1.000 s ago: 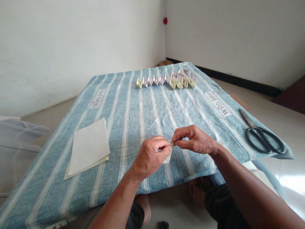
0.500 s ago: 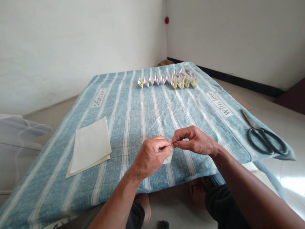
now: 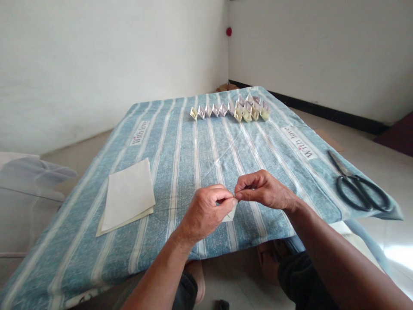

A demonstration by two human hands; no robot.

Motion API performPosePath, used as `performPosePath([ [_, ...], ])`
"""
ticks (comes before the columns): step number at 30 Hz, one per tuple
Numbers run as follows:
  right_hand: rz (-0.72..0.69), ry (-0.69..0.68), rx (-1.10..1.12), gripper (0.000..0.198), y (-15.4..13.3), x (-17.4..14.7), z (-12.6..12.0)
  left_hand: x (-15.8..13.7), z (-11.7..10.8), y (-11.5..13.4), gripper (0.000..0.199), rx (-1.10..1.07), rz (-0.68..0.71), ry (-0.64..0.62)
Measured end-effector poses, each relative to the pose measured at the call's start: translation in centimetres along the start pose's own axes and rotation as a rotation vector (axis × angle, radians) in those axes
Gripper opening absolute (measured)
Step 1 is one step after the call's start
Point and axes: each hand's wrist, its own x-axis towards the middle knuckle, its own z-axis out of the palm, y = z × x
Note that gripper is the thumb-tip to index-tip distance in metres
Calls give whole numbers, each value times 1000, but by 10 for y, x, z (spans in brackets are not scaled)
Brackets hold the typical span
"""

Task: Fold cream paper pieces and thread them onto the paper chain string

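Observation:
Over the near part of the table, my left hand (image 3: 211, 209) pinches a small piece of folded pale paper (image 3: 230, 215) between thumb and fingers. My right hand (image 3: 263, 188) is also closed in a pinch, its thumb and fingertips meeting the paper's upper edge right beside my left fingertips. Most of the paper is hidden behind my left hand; one pale corner shows below it. Several small folded paper boats (image 3: 223, 110), whitish, lilac and pale yellow, stand in rows toward the far edge of the table.
To the left lies a stack of paper sheets (image 3: 130, 193), white over pale yellow. Black-handled scissors (image 3: 361, 189) rest near the table's right edge. A blue-and-white striped cloth (image 3: 180, 172) covers the table. Beyond it, white walls meet in a corner.
The whole view has shifted slightly, so the table and things on it appear a little farther right. Both hands keep their pinch on the paper, with only slight finger movement.

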Motion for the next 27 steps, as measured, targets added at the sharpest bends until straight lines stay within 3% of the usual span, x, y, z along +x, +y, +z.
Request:
performPosePath([
  [8,-44,25,13,19,-7,-4,-10,-2,-12,-1,19,-113,-172,-43],
  [21,-46,193,77,19,-4,-8,-24,0,-22,-12,17,-273,-313,-34],
  [27,-27,285,74,19,-5,-7,-23,4,-28,-15,13,-379,-347,61],
])
